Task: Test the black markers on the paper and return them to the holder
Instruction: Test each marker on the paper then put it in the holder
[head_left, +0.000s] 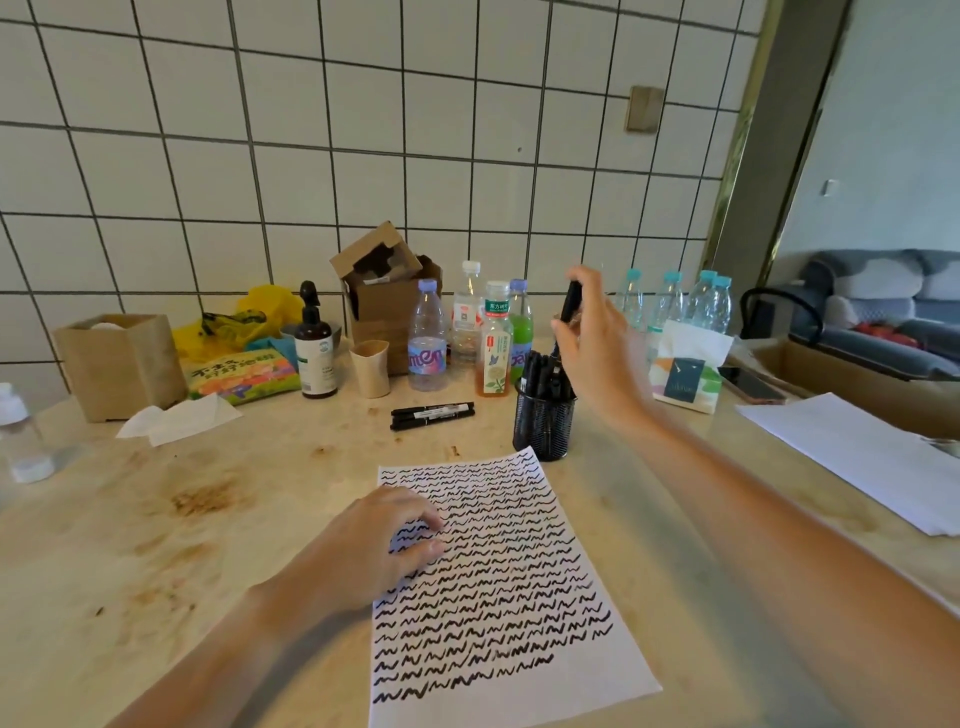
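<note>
A white sheet of paper (519, 597) covered with rows of black squiggles lies in front of me. My left hand (379, 540) rests on its left edge, fingers loosely curved, holding nothing. A black mesh holder (543, 421) with several black markers stands just beyond the paper's top right corner. My right hand (597, 343) hovers above the holder and grips one black marker (570, 301), held nearly upright over it. Two more black markers (432, 415) lie side by side on the table, left of the holder.
Several bottles (427, 338), a cardboard box (384, 291), a cup (370, 368), a pump bottle (315, 353) and snack bags line the tiled wall. A tissue pack (685, 369) and a phone (753, 387) sit right of the holder. A paper stack (857, 457) lies far right.
</note>
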